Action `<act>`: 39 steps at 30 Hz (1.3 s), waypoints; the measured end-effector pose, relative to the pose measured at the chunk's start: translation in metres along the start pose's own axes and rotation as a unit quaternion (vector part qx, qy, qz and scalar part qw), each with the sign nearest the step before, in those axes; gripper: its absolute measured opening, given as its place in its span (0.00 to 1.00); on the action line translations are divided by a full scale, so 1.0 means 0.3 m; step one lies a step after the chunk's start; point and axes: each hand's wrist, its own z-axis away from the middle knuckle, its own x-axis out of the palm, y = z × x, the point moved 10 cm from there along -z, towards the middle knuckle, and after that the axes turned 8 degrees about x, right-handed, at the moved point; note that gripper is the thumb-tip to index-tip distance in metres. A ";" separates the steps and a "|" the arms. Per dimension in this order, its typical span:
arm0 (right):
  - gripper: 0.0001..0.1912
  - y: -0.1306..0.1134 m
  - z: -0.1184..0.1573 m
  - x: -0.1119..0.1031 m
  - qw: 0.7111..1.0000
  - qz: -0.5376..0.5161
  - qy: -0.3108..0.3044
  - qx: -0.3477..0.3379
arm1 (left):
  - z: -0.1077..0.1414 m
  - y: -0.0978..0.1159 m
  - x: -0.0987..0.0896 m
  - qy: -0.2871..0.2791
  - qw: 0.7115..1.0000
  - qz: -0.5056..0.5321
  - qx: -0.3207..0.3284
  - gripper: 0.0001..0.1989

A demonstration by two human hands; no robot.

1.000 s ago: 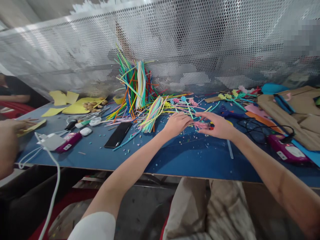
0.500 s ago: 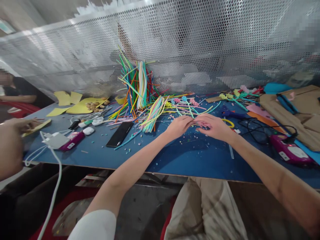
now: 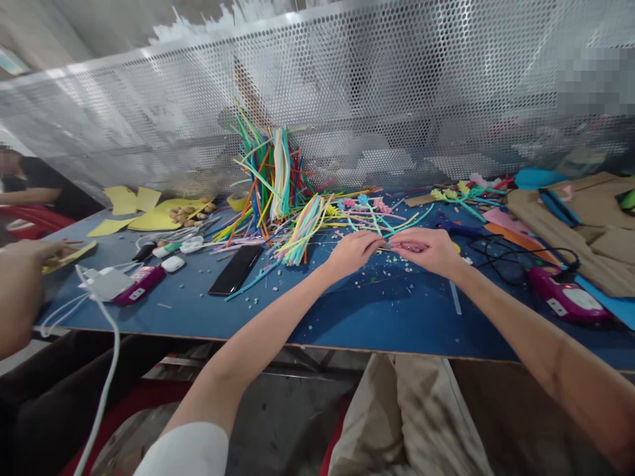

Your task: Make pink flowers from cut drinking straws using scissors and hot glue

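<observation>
My left hand is closed in a pinch above the blue table, and whatever lies between its fingertips is too small and hidden to name. Close beside it, my right hand is wrapped round what look like pink-handled scissors; their tips point at my left fingertips and are mostly covered. Just behind both hands lie twisted pipe-cleaner flowers in pink, blue and yellow on green stems. A bundle of pastel pipe cleaners rests left of them. Tiny coloured clippings are scattered beneath my hands.
Upright pipe cleaners stand before a perforated metal screen. A black phone lies left, a blue glue gun right. Purple power strips with cables sit at both sides. Another person's hand is at the far left.
My right hand has turned and closed more, so less of the pink handles shows. My left hand stays almost in place. The view has shifted slightly.
</observation>
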 end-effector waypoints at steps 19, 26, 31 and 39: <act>0.10 0.006 -0.010 -0.132 0.996 0.080 0.039 -0.026 | 0.022 -0.072 -0.042 0.007 0.993 -0.070 -0.093 0.13; 0.07 0.008 -0.007 -0.104 0.993 0.110 0.022 -0.036 | 0.023 -0.063 -0.041 0.008 0.992 -0.073 -0.102 0.13; 0.07 0.013 -0.007 -0.096 0.993 0.113 0.012 -0.030 | 0.021 -0.052 -0.040 0.007 0.992 -0.070 -0.102 0.13; 0.06 0.011 -0.004 -0.085 0.991 0.128 0.008 -0.031 | 0.015 -0.045 -0.040 0.000 0.993 -0.056 -0.103 0.14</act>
